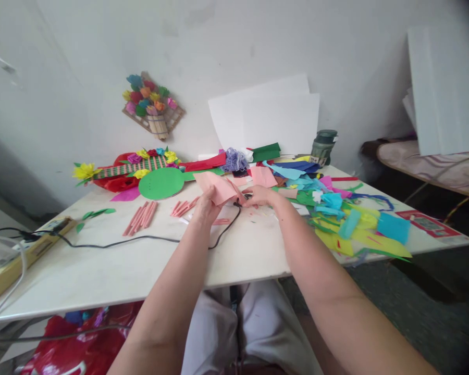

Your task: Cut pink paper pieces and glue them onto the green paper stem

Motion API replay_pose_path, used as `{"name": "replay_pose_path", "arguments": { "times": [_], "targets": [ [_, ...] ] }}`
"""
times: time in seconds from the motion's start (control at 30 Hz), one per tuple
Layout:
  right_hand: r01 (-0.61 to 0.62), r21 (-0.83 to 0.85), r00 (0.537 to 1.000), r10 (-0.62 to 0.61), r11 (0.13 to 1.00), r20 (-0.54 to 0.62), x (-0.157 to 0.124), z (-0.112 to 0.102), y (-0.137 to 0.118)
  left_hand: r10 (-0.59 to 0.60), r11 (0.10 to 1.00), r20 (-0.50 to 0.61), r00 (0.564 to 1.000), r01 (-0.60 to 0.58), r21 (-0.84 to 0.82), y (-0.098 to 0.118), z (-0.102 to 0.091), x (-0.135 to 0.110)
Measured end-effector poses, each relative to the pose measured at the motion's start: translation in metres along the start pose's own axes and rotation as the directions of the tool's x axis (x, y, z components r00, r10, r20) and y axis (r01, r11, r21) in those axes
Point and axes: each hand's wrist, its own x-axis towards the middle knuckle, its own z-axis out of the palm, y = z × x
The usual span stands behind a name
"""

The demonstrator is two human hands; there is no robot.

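Note:
A sheet of pink paper (218, 188) is held up over the middle of the table, pinched along its lower left side by my left hand (208, 207). At the sheet's right edge a narrow flap stands apart from the rest. My right hand (261, 196) is closed at that edge, its fingers curled around something small and dark that I cannot make out. Just below, a black cord (230, 224) ends near the fingers. Rolled pink paper sticks (141, 219) lie to the left, with a shorter bunch (183, 207) closer to my left hand. Another pink sheet (262, 177) lies behind my right hand.
A green guitar-shaped piece (162, 183) with paper flowers beside it lies at the back left. Coloured paper scraps (347, 229) cover the right side. A power strip (31, 250) rests at the left edge. A dark green jar (323, 147) stands at the back right.

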Motion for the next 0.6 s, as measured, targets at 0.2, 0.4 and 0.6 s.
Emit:
{"name": "replay_pose_path", "arguments": {
  "times": [0.2,0.4,0.6],
  "targets": [
    [0.0,-0.067,0.987,-0.011,0.998,-0.162,0.015,0.012,0.007,0.0,1.0,-0.067,0.998,-0.002,-0.025,0.003,0.001,-0.001],
    [-0.03,0.064,0.973,0.044,0.998,-0.229,0.022,0.015,0.008,-0.021,0.999,-0.015,1.0,0.021,-0.031,0.005,-0.004,0.001],
    [-0.002,0.485,0.987,0.079,0.874,-0.139,0.012,0.018,-0.004,-0.021,1.0,0.038,0.999,0.021,-0.02,0.003,-0.004,-0.002]
  ]
}}
